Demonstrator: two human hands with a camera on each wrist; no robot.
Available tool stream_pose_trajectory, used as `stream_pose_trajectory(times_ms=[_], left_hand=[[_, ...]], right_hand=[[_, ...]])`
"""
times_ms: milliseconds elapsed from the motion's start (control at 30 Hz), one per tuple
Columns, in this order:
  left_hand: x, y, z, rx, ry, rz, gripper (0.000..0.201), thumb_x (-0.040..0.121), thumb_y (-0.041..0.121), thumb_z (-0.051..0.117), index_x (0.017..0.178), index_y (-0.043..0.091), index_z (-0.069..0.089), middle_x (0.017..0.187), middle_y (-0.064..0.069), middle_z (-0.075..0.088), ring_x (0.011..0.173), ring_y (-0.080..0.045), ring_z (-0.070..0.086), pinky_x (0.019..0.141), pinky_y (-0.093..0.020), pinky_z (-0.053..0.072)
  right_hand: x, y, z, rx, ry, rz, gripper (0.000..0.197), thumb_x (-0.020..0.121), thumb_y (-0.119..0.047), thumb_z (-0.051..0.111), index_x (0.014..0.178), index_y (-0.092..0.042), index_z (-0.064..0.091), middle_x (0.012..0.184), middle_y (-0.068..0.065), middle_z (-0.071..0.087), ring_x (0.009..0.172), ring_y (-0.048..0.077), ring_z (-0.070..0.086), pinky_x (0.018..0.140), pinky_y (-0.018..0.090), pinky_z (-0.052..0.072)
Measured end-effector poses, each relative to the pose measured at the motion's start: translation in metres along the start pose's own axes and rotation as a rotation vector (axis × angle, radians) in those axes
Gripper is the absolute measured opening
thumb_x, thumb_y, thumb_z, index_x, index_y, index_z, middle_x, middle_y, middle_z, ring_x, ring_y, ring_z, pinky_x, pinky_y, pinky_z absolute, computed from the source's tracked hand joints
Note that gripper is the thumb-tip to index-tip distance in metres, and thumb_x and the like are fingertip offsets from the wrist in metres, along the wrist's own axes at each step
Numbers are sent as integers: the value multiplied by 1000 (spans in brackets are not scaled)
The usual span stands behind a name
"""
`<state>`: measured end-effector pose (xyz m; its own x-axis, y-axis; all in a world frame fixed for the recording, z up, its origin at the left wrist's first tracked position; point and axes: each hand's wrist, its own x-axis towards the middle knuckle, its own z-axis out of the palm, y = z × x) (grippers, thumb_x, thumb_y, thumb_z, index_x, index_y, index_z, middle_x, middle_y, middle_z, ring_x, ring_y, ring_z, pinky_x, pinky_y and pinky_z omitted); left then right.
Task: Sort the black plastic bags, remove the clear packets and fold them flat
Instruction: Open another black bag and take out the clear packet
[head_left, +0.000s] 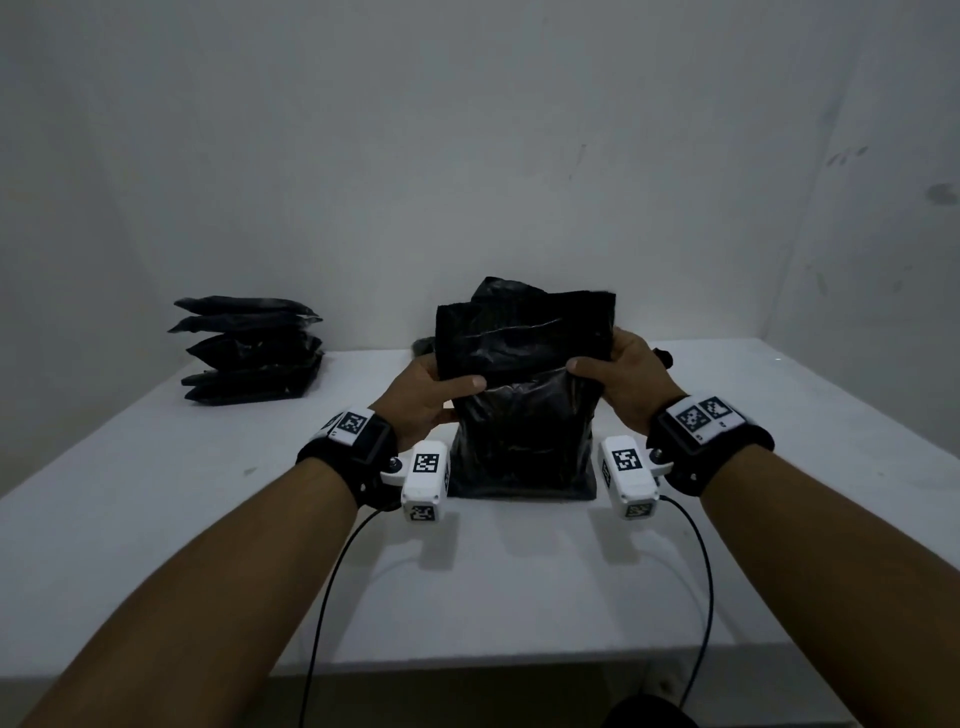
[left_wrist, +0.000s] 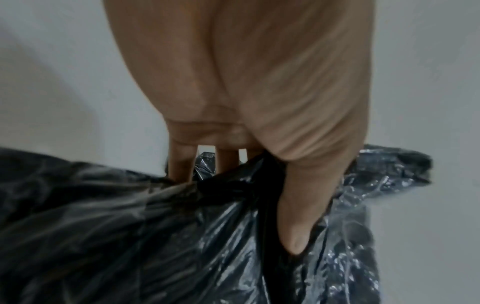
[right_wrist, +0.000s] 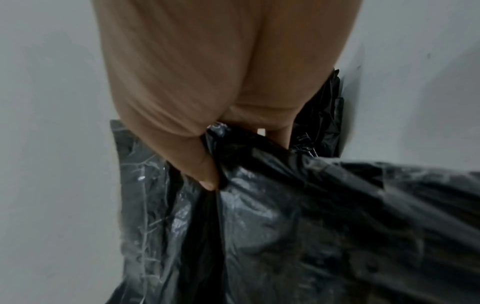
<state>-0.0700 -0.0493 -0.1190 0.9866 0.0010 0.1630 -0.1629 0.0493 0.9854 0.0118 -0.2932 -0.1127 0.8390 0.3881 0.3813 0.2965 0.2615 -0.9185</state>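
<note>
Black bags (head_left: 524, 332) perhaps inside clear packet (head_left: 522, 441)

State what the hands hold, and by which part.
Both hold one black plastic bag: left hand pinches its left edge, right hand its right edge, about mid-height.

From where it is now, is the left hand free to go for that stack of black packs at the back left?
Probably not yet. The left hand grips the black bag bundle together with the right hand. The bare table toward the stack looks unobstructed, so once that grip lets go, likely yes.
</note>
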Motion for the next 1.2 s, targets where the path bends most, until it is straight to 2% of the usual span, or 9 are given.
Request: stream_pose_trajectory(times_ms=[233,400,533,700,800,867,1000,1067,1200], left_hand=[[4,-2,-6,-80,35,-21,37,95,-11,49,86,16,73,90,0,75,91,-18,67,72,-34,61],[5,-8,-12,-171,-29,-20,22,72,7,60,62,22,74,107,-2,75,100,-18,71,76,-39,60],[7,-10,-11,-200,13,-37,19,68,8,60,57,19,72,105,-3,75,95,-20,72,72,-36,61],[10,-10,-3,-174,52,-51,33,76,-3,55,55,16,70,104,-5,74,94,-23,71,72,-37,58],[9,-12,-2,-144,48,-34,44,89,-10,46,64,15,72,104,-5,74,95,-24,70,70,-35,59],[10,-10,-2,-61,68,-20,33,95,-6,46,92,16,71,108,-4,73,97,-24,68,72,-37,56],[4,-11,-18,-42,37,-277,44,83,33,66,127,31,62,107,0,69,97,-28,62,88,-44,46],[-5,-11,-26,-148,-63,-385,58,66,38,75,123,27,68,101,-6,65,85,-30,62,87,-45,45],[-10,-12,-23,-19,117,-503,66,89,71,49,105,9,63,92,-14,66,77,-29,66,73,-39,54]], right_hand=[[-1,2,-6,-106,-21,-119,39,87,20,55,86,-14,75,91,-4,77,93,13,72,87,27,56],[-5,7,-15,-185,-59,-119,60,84,24,51,72,-27,79,104,-10,75,105,10,67,89,26,53],[-11,8,-25,-94,-53,127,35,81,-5,44,88,-18,76,124,0,67,111,19,62,89,39,47],[-18,-10,-25,-205,213,298,40,93,-54,54,97,-16,67,69,-5,59,61,13,54,59,30,39],[-21,-13,-22,-296,104,308,28,91,-36,68,111,-16,64,88,-1,64,75,18,60,63,33,48],[-23,-12,-21,-267,88,296,33,90,-15,70,121,-16,61,99,-1,65,86,17,62,70,36,55],[-29,-2,-17,-119,83,287,33,91,-4,67,122,-16,59,89,-3,69,87,16,67,77,46,60],[-32,4,-15,-83,88,272,30,92,-3,66,117,-16,59,88,-1,70,83,16,69,75,46,61],[-36,13,-13,-95,83,248,27,92,-1,65,111,-19,60,94,6,66,81,19,67,71,44,61]])
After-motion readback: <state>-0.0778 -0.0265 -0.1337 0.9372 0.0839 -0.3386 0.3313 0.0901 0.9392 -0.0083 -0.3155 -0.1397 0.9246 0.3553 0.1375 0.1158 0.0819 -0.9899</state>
